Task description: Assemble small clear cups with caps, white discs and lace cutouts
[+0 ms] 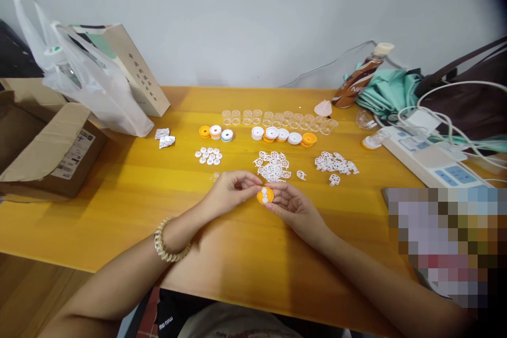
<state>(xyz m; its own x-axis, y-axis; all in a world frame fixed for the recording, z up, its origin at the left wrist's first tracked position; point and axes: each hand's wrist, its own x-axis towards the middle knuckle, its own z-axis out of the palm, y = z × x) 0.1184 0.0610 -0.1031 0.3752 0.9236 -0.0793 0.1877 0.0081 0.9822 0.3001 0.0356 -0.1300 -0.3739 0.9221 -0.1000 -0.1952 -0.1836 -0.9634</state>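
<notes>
Holding the orange disc [265, 196] just above the bench [119, 206], you have your right hand [295, 208] cupped under it, gripping its edge, and your left hand [229, 190] with fingers closed narrowly on the small white pieces [264, 191] seated in it. A loose pinch could flick those pieces into the heap of white cut-outs [273, 166] just behind and mix them. Farther back the row of discs [283, 135], clear cups [277, 118] and power strip [431, 161] lie well apart, blocking nothing.

Two hands [229, 190] [291, 206], two crumpled silver foil scraps [167, 141], one brown plastic bottle [356, 82], one cardboard box [47, 142], one white plastic bag [89, 87] (tiny white pieces [273, 166]: uncountable).
</notes>
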